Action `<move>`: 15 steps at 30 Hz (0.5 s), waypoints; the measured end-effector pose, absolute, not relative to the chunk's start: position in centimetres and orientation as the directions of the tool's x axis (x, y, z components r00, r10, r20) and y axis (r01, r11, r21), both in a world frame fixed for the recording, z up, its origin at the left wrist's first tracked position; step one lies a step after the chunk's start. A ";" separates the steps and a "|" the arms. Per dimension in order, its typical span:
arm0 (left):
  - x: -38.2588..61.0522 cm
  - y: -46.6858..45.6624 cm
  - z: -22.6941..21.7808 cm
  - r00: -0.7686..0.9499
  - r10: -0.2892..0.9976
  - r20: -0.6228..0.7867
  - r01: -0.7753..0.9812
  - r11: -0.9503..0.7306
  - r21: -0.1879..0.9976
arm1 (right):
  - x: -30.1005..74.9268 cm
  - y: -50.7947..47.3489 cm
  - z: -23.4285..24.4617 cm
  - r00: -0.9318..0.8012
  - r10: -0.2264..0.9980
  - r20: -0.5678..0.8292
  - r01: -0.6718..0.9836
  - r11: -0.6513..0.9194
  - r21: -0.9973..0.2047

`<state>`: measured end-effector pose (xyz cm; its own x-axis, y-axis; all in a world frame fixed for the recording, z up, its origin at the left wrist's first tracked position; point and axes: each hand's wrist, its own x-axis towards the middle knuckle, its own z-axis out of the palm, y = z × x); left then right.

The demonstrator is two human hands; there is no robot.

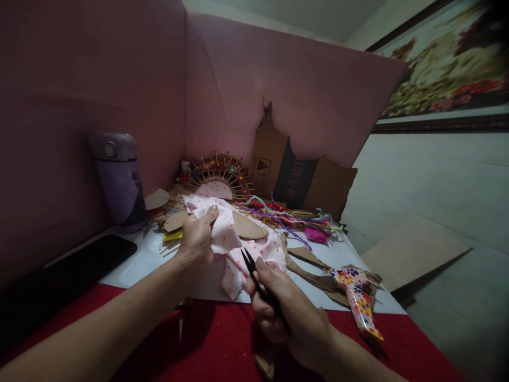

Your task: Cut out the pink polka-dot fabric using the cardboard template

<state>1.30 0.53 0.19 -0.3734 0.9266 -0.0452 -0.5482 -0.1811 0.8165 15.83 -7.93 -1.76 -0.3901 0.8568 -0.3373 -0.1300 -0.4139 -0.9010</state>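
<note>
My left hand (196,239) is closed on a bunch of white cloth with pink dots (230,241), lifting it above the white table top (135,260). My right hand (278,307) grips small black scissors (252,270). Their blades point up and left at the lower fold of the cloth. A brown cardboard cut-out (248,227) lies under the cloth.
A purple flask (119,180) stands at the left, a black phone (99,254) in front of it. A flowered glue gun (358,300) lies right on cardboard scraps (310,268). Coloured yarn (286,215), a stick fan (217,172) and a cardboard box (294,180) sit behind.
</note>
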 end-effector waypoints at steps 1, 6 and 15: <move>1.3 0.6 0.2 -0.375 0.926 -0.040 -0.548 -0.186 0.816 | 15.8 -7.9 -1.8 -0.390 0.855 -0.342 -0.129 -0.418 -0.899; 1.2 0.6 0.2 -0.371 0.927 -0.045 -0.561 -0.186 0.806 | 15.9 -7.8 -1.8 -0.381 0.851 -0.362 -0.106 -0.429 -0.897; 1.2 0.6 0.2 -0.353 0.935 -0.024 -0.560 -0.190 0.807 | 15.9 -7.9 -1.8 -0.401 0.847 -0.349 -0.091 -0.416 -0.905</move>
